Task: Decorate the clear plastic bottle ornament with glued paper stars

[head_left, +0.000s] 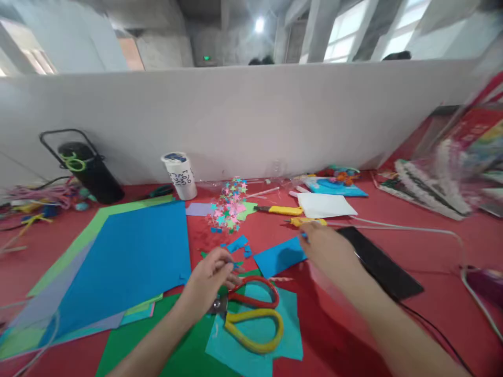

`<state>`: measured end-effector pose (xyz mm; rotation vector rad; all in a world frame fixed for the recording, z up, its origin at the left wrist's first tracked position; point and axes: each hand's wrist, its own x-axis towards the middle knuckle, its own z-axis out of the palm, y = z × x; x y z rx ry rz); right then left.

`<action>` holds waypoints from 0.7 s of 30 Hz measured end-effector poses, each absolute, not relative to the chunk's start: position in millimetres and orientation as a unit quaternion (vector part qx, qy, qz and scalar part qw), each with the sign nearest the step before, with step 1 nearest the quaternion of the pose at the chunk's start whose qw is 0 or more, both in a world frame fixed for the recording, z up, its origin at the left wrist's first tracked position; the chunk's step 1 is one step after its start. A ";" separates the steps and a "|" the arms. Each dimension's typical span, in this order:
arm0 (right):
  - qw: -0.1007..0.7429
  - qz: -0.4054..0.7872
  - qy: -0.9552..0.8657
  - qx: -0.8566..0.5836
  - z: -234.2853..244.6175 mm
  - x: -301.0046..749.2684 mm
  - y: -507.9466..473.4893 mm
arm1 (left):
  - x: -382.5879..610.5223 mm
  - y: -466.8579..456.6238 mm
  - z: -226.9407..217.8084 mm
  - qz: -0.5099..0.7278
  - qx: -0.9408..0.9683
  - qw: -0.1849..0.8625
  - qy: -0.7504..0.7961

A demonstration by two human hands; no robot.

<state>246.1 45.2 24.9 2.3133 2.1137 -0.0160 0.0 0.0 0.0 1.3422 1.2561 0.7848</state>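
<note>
My right hand [320, 242] pinches the right end of a blue paper strip [277, 259] that lies on the red table. My left hand [210, 280] is closed at the thumb and forefinger, with a bit of blue at the fingertips too small to name. Just under that hand are big scissors [255, 345] with one red and one yellow handle loop, resting on turquoise paper [288, 314]; their blades are mostly hidden. Small blue paper scraps [238, 243] are scattered beyond the left fingers.
Stacked coloured sheets [145, 246] lie left, above green paper [145, 340]. Behind are star confetti [231, 204], a white canister [179, 175], a yellow cutter [285, 210], a glue gun [310, 222] and a white packet [326, 204]. A black phone [385, 264] lies right; a black bottle [92, 173] leans left.
</note>
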 end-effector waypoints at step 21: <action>-0.433 -0.380 0.531 0.622 8.0 295.1 64.0 | 83.5 20.5 -10.8 0.216 0.798 0.312 0.467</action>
